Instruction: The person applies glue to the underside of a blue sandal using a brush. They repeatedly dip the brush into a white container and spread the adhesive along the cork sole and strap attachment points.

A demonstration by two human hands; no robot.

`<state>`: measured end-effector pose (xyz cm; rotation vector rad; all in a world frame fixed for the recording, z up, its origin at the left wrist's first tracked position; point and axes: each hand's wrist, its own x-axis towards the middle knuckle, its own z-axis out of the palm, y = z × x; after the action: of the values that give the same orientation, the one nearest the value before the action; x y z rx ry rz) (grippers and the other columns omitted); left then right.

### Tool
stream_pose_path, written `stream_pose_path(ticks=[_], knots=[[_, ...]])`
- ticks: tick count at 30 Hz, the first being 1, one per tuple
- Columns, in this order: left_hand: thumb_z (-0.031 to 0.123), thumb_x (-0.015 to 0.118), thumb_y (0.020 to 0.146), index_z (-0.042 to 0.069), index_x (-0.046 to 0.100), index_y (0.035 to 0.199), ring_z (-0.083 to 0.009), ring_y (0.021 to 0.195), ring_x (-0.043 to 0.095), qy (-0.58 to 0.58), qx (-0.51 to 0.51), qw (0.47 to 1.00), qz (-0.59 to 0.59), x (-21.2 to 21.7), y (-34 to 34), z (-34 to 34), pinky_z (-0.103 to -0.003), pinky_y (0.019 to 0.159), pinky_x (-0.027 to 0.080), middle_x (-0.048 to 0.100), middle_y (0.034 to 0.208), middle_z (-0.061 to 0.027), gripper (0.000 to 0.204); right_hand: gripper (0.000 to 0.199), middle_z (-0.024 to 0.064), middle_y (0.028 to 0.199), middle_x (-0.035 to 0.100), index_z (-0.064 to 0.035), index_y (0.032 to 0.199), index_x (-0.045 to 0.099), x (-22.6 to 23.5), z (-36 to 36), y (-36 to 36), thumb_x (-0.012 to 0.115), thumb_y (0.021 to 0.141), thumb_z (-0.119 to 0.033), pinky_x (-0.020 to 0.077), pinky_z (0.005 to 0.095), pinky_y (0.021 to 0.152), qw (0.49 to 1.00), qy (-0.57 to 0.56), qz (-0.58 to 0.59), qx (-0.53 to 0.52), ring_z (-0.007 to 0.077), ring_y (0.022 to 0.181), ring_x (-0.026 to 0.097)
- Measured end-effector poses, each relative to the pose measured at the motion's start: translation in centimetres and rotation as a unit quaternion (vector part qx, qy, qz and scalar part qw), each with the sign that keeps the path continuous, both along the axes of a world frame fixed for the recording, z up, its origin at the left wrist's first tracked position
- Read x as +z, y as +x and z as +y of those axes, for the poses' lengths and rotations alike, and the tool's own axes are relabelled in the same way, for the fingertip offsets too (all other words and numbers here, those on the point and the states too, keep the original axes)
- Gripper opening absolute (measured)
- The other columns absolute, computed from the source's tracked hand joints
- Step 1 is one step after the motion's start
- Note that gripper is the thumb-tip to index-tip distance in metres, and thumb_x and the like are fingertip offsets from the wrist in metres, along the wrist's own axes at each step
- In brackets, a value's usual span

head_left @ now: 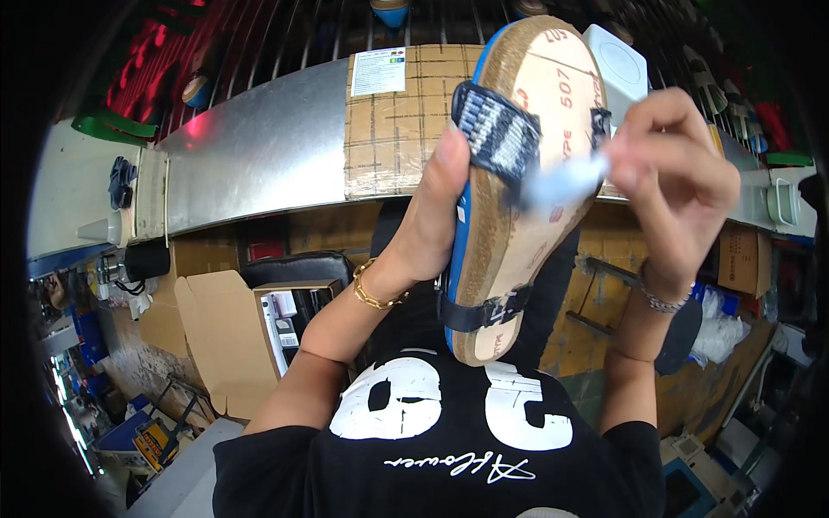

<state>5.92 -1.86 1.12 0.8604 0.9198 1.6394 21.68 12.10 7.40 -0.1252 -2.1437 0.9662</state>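
Observation:
My left hand [432, 207] is wrapped round the edge of a sandal in the making, an insole [561, 104] with a pale middle and brown rim on a blue shoe last [462, 233]. It is held up, underside facing me. A black-and-white woven strap [501, 134] folds over its edge by my left thumb. Lower down, a narrow dark strap [484, 311] crosses the heel end. My right hand [678, 173] pinches a pale blue-white piece [561, 186] over the insole; motion blur hides its kind and whether it touches the surface.
Behind the sandal, a cardboard sheet [414, 129] lies on the metal bench [259, 155]. A white plastic container [617, 65] stands beyond the sandal. At the back is a rack of metal bars [319, 30] with more blue lasts [390, 13]. An open carton [229, 337] sits below left.

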Motion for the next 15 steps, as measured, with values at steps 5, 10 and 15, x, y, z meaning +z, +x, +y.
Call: stream_pose_path(ticks=[5, 10, 15], knots=[[0.075, 0.021, 0.098, -0.001, 0.046, 0.141, -0.0195, 0.116, 0.062, -0.017, 0.096, 0.995, -0.038, 0.9, -0.5, 0.9, -0.034, 0.100, 0.050, 0.061, 0.129, -0.0152, 0.090, 0.014, 0.0045, 0.081, 0.064, -0.0042, 0.095, 0.080, -2.7, -2.0, -1.2, 0.080, 0.080, -0.003, 0.0439, 0.0249, 0.070, 0.984, -0.076, 0.012, -0.163, 0.0114, 0.076, 0.057], [0.072, 0.023, 0.100, -0.001, 0.046, 0.140, -0.0190, 0.115, 0.063, 0.006, 0.100, 0.995, -0.015, 0.7, -0.4, 0.7, -0.034, 0.100, 0.050, 0.061, 0.130, -0.0155, 0.086, 0.016, 0.0030, 0.082, 0.062, -0.0042, 0.095, 0.080, -2.2, -4.9, -1.8, 0.080, 0.079, -0.002, 0.0407, 0.0223, 0.068, 0.972, -0.072, 0.029, -0.222, 0.0117, 0.075, 0.055], [0.071, 0.025, 0.100, -0.002, 0.048, 0.138, -0.0174, 0.112, 0.064, 0.026, 0.126, 0.989, 0.071, 0.7, -0.3, 0.3, -0.031, 0.097, 0.051, 0.062, 0.126, -0.0155, 0.085, 0.021, 0.0023, 0.082, 0.060, -0.0053, 0.096, 0.080, -1.9, -5.8, -2.5, 0.082, 0.076, 0.001, 0.0402, 0.0226, 0.066, 0.952, 0.034, 0.063, -0.298, 0.0117, 0.074, 0.054]])
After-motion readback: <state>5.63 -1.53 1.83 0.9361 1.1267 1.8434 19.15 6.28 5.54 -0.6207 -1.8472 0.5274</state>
